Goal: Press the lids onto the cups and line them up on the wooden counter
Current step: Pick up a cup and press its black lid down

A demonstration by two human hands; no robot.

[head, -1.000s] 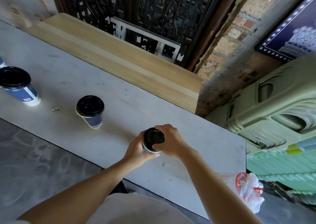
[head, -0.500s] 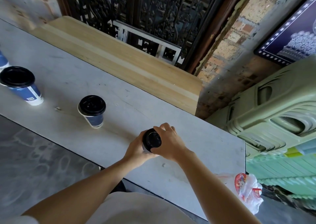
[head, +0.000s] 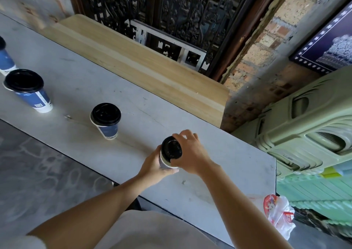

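A paper cup with a black lid (head: pixel 171 151) stands near the middle of the grey table (head: pixel 219 184). My left hand (head: pixel 154 166) wraps around the cup's side. My right hand (head: pixel 191 153) rests on the lid's right edge, thumb and fingers on the rim. Two more blue-and-white cups with black lids stand to the left: a small one (head: pixel 105 120) and a taller one (head: pixel 28 89). Another blue cup (head: pixel 4 58) shows partly at the left edge. The wooden counter (head: pixel 137 66) runs behind the table.
A dark ornate metal gate (head: pixel 171 12) and a brick wall (head: pixel 257 58) stand behind the counter. Green plastic barriers (head: pixel 312 130) are stacked on the right. A crumpled plastic bag (head: pixel 278 214) hangs off the table's near right corner.
My right-hand fingers have slid off the lid's top toward its right rim, so more of the black lid shows. The cup stays in the same place.
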